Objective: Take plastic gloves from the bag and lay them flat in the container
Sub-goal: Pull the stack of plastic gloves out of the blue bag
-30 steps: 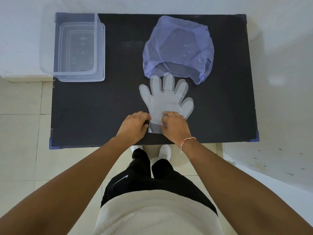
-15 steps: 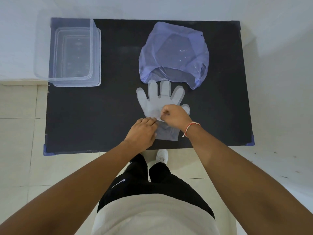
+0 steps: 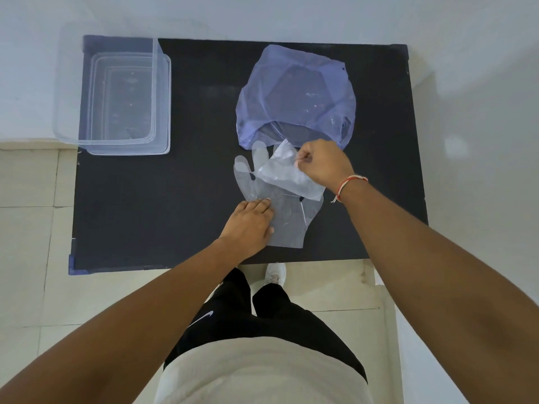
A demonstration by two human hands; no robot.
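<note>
Clear plastic gloves (image 3: 287,217) lie in a flat stack on the black table (image 3: 175,205), fingers pointing toward the bag. My left hand (image 3: 250,221) presses flat on the stack's left side near the cuff. My right hand (image 3: 323,164) pinches the cuff of the top glove (image 3: 284,172) and holds it peeled back over the stack's fingers. The purple plastic bag (image 3: 294,94) lies just beyond, its mouth facing me. The clear container (image 3: 162,103) stands at the table's far left corner.
The container's left part overhangs the table edge. The white wall runs along the far side and the right. Tiled floor, my black shorts and white shoes show below the table's near edge.
My right hand has lifted the top glove's cuff and pulled it away from me, folding it back over the stack. My left hand slid forward onto the gloves left lying there.
</note>
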